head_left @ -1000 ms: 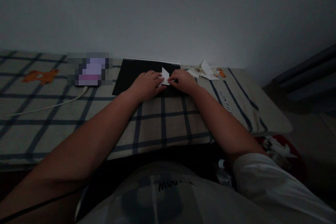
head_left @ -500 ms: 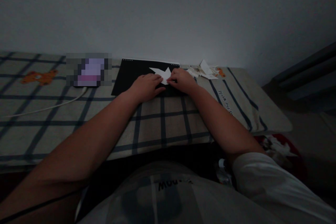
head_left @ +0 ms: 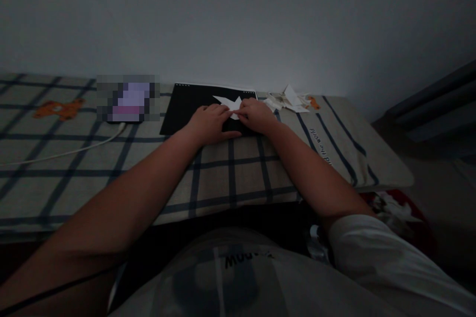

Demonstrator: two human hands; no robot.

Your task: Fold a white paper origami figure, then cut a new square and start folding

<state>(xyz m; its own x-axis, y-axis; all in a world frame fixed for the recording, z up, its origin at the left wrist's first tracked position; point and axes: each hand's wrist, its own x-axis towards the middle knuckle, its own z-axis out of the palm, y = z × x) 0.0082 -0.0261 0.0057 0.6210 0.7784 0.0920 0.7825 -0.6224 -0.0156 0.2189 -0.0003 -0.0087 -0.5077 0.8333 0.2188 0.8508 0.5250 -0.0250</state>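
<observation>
A small white folded paper (head_left: 227, 102) lies on a black pad (head_left: 182, 109) at the far side of a checked cloth surface (head_left: 230, 173). My left hand (head_left: 210, 123) rests on the pad with its fingers pressing the paper's near left edge. My right hand (head_left: 258, 115) presses the paper's right side with its fingertips. Both hands cover the paper's near part; pointed flaps stick out beyond the fingers.
A phone (head_left: 128, 100) with a lit screen lies left of the pad, with a white cable (head_left: 67, 151) trailing left. Several paper scraps (head_left: 288, 100) are heaped right of the pad. A wall stands just behind. The cloth surface ends at the right, above a red bin (head_left: 403, 218) holding crumpled paper.
The paper went from a single upright point to a flatter, spread shape with a flap reaching left. Both hands stayed on it, shifting only slightly.
</observation>
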